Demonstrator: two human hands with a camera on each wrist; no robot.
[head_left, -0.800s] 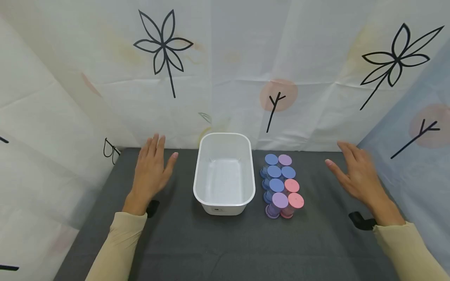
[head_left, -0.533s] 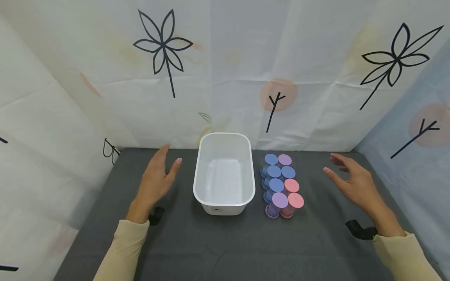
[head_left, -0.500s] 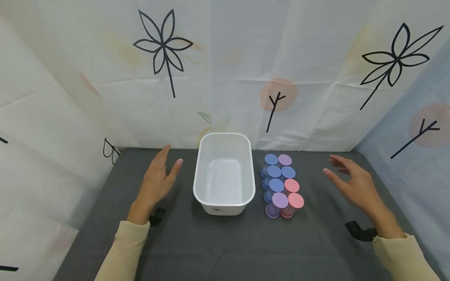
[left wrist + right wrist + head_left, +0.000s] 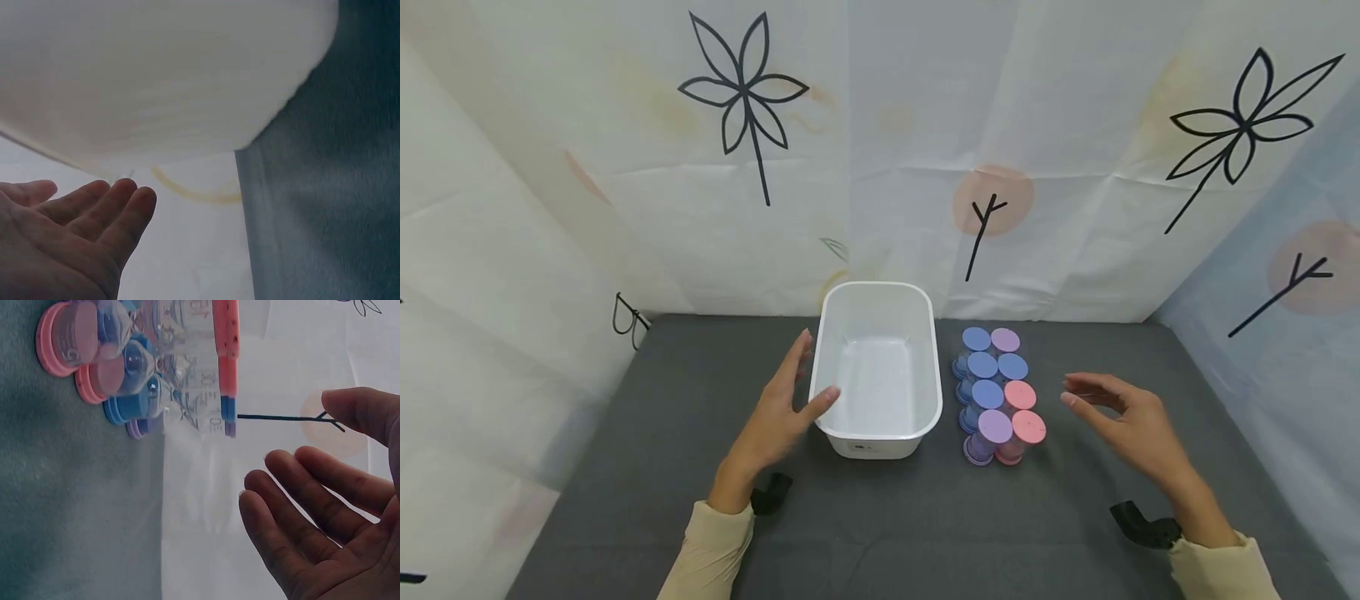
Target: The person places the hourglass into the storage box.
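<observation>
Two hands: both of ours are over the grey counter [image 4: 880, 533] and hold nothing.
Left hand [image 4: 778, 417]: fingers straight and relaxed, palm turned toward the near-left wall of the white tub [image 4: 880, 433]; whether the thumb tip touches the rim we cannot tell. In the left wrist view the tub's pale side [image 4: 162, 75] fills the frame above the fingers [image 4: 119, 212].
Right hand [image 4: 1123, 421]: spread loosely with fingers slightly bent, just to the right of the sand timers [image 4: 996, 392] and clear of them; the right wrist view shows a gap between the fingertips [image 4: 275, 500] and the timers [image 4: 156, 369].
Where the timers stand: upright in two tight rows, just right of the tub and apart from it.
How they look: eight small hourglasses, clear glass bulbs between flat round caps; blue, purple and pink tops, with printed numerals on the caps.
Doing the reach well, as we judge it: we would take one of the near-end timers [image 4: 1028, 427] by its caps, since the rows are packed close and a sideways brush could topple neighbours.
Steadying: we would keep the left hand flat against the light tub so it cannot slide on the cloth.
Backdrop: pale sheets with black flower drawings [image 4: 741, 92] hang behind.
</observation>
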